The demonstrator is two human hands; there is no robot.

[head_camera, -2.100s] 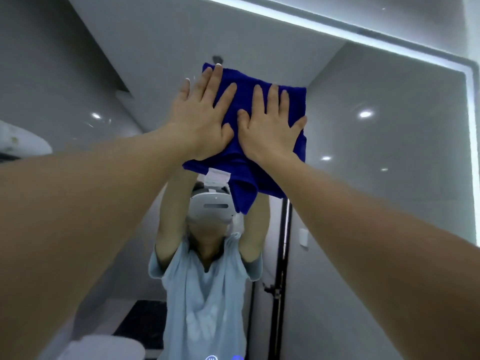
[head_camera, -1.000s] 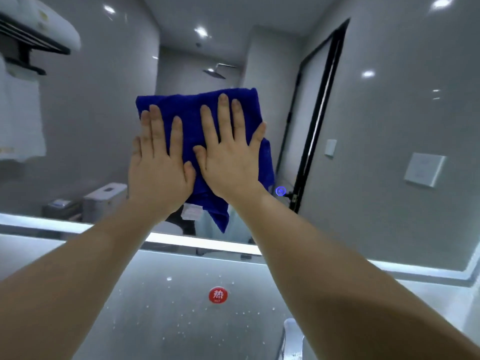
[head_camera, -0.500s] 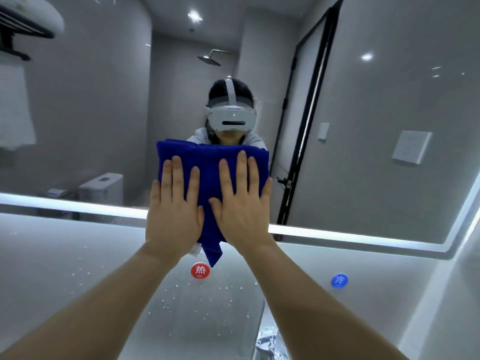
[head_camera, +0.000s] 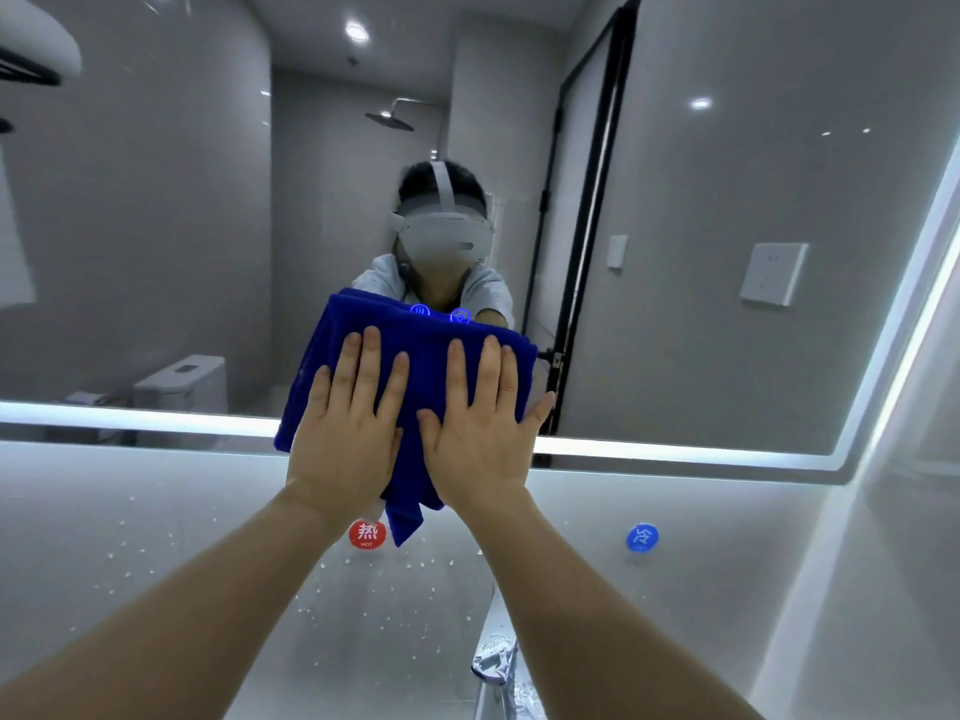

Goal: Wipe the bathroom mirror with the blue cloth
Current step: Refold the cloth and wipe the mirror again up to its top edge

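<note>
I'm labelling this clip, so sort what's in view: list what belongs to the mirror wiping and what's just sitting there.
Part of the job: blue cloth, mirror, left hand and right hand, both pressed flat on the cloth.

Just there: red sticker, blue sticker, tap, water drops on the wall below the mirror.

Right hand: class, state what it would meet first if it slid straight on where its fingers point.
Likely the glowing blue icon on the mirror, just above the blue cloth.
</note>
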